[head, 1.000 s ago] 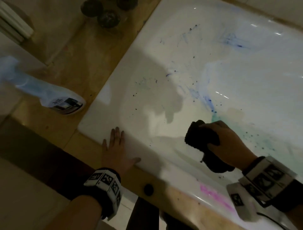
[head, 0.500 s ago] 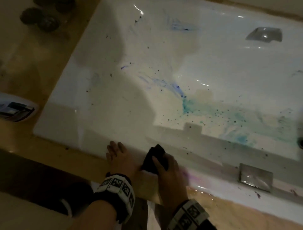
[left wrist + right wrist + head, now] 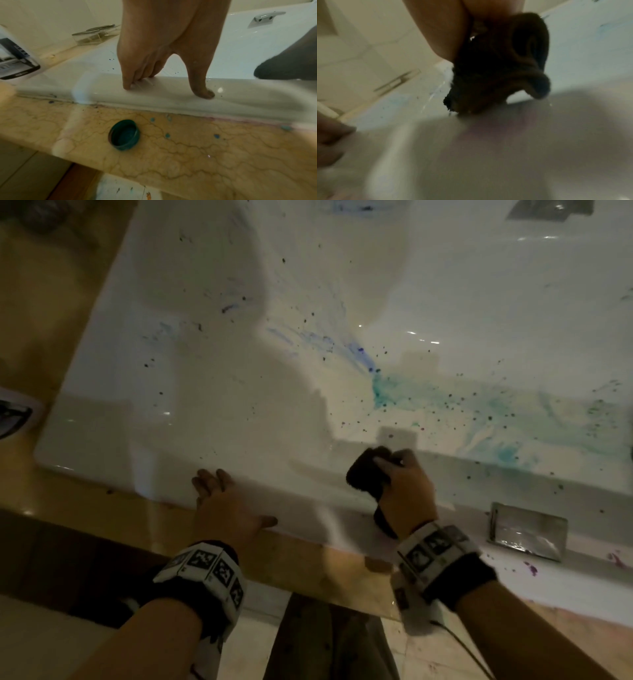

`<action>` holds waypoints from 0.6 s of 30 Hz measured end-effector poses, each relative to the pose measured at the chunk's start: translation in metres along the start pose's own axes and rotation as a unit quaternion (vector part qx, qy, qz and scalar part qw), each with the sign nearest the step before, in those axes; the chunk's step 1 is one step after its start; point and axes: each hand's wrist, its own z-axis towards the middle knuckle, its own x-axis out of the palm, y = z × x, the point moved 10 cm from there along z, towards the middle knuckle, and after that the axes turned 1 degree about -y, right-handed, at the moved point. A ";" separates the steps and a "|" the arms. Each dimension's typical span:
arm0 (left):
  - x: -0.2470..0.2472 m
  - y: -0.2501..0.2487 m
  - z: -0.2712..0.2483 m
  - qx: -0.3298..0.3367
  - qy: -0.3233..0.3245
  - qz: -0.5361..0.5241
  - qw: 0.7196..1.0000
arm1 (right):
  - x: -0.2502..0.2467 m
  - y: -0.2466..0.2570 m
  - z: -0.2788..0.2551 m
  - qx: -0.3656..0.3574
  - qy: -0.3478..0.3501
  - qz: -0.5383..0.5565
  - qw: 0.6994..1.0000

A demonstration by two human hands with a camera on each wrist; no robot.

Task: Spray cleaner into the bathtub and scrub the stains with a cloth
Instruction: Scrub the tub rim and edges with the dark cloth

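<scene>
Fingers of the right hand [image 3: 407,491] clamped a dark cloth [image 3: 368,470] above the bathtub [image 3: 239,405] rim; left hand [image 3: 222,505] pressed flat, fingers straight.

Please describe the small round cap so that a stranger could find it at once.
Start at the white tub rim where the left hand rests. On the yellow ledge just below lies the cap: dark teal, round, open side up, unlike the flat paint spots beside it.
</scene>
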 end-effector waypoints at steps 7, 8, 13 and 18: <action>0.003 -0.001 -0.004 0.009 -0.001 -0.027 1.000 | -0.007 0.068 -0.045 -0.128 -0.031 0.029 0.991; 0.006 -0.005 -0.008 0.012 0.000 -0.035 0.999 | 0.007 0.075 -0.056 -0.141 -0.013 0.001 0.990; 0.016 -0.017 -0.020 0.008 0.003 -0.054 0.998 | 0.066 0.065 -0.088 -0.162 0.079 -0.105 0.978; 0.014 -0.016 -0.021 -0.012 0.030 -0.058 0.998 | 0.055 0.038 -0.079 -0.161 0.037 -0.092 0.982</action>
